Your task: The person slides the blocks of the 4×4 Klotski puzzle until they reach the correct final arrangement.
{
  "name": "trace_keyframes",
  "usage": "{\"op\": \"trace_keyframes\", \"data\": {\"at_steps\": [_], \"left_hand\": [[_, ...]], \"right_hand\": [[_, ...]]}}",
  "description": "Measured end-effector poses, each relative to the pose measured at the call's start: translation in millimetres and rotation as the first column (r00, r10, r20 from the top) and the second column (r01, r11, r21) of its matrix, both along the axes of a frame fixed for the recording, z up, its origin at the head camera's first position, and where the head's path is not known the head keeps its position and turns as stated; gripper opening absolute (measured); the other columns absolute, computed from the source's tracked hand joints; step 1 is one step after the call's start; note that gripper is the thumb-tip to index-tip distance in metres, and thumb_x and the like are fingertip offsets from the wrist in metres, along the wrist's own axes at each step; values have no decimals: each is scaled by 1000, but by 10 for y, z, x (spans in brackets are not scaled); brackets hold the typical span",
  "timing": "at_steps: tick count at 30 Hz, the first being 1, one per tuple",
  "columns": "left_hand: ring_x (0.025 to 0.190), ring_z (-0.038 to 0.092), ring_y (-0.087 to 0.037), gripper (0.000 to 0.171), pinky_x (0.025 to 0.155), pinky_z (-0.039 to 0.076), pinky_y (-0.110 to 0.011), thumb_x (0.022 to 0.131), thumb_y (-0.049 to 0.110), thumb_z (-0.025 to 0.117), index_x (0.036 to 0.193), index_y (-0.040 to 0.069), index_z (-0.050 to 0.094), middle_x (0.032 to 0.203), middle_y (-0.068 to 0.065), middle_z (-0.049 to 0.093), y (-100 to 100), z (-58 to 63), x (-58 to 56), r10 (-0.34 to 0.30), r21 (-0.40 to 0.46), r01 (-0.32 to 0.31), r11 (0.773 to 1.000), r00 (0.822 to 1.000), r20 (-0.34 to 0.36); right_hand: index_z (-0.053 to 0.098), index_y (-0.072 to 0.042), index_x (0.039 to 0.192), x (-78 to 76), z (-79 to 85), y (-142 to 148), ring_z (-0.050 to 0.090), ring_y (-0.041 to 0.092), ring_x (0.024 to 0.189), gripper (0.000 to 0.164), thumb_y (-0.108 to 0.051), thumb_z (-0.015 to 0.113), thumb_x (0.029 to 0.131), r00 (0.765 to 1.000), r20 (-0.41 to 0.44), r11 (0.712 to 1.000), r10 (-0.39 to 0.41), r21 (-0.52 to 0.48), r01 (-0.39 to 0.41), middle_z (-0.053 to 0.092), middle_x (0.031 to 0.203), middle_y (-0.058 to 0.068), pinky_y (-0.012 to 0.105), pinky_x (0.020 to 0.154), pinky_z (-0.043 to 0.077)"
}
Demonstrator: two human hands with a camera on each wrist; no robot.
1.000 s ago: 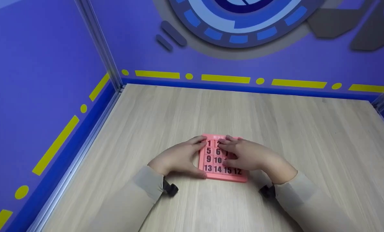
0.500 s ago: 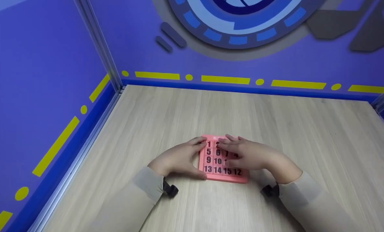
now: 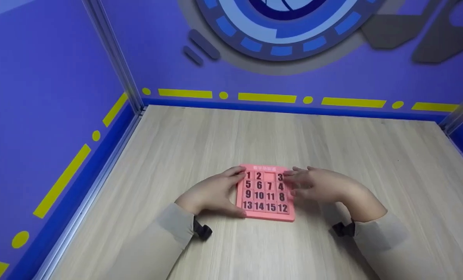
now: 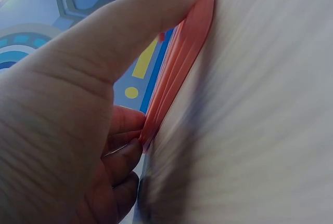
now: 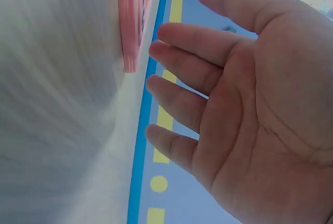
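A pink number slide puzzle (image 3: 270, 217) lies flat on the table. Its bare slot (image 3: 269, 177) is in the top row, between the 2 and the 3 tile (image 3: 280, 177). My left hand (image 3: 212, 193) holds the puzzle's left side, thumb at the near corner and fingers at the far one. In the left wrist view the thumb presses on the pink edge (image 4: 183, 44). My right hand (image 3: 326, 186) hovers at the right side with fingers extended, fingertips overlapping the rim in the head view. The right wrist view shows its palm (image 5: 270, 115) holding nothing.
The wood-grain table (image 3: 200, 136) spreads around the puzzle. Behind it stands a blue printed wall (image 3: 157, 70), and another wall (image 3: 41, 97) borders the left side. A black wrist strap mount (image 3: 203, 231) hangs under the left cuff, another (image 3: 343, 229) under the right.
My right hand has lifted away from the tiles and shifted right, uncovering the top-row slot and the right-hand column. The left hand keeps its hold. The head view has shifted slightly.
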State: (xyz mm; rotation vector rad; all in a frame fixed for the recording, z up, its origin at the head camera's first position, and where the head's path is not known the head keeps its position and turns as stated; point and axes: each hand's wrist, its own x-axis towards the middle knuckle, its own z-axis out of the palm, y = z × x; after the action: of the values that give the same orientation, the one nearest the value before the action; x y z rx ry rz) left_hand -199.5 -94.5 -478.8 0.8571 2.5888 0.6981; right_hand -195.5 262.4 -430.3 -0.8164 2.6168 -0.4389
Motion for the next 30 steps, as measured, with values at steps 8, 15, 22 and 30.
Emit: {"op": "trace_keyframes", "data": {"at_steps": [8,15,22,30], "left_hand": [[175,30,-22,129,142,36,-43,78,64,97,180,17,33,191,12,19,1,2,5,10,12,-10,1000,1000,12],[175,30,-21,129,142,36,-42,78,65,96,180,18,33,191,12,19,3,11,7,14,3,-14,1000,1000,9],[175,31,-21,129,142,36,-43,78,66,96,180,17,34,191,11,19,2,3,17,8,-4,-8,1000,1000,11],[175,30,-21,128,142,35,-42,79,64,97,180,18,33,191,10,20,3,21,7,10,-2,-10,1000,1000,17]], "right_hand": [[69,-10,157,22,-38,-67,46,41,167,51,-37,67,113,1000,-22,1000,13,27,-13,58,172,9,71,141,26],[69,-12,157,2,-77,-48,42,41,169,50,-36,65,113,1000,-13,1000,-5,-12,5,60,170,8,72,142,23],[66,-14,160,8,-126,-59,38,40,171,55,-42,68,112,1000,17,1000,-14,-20,14,55,174,6,71,142,22],[56,-19,169,12,-132,-117,34,39,173,66,-49,66,111,999,46,1000,-21,5,20,45,181,10,69,143,22]]}}
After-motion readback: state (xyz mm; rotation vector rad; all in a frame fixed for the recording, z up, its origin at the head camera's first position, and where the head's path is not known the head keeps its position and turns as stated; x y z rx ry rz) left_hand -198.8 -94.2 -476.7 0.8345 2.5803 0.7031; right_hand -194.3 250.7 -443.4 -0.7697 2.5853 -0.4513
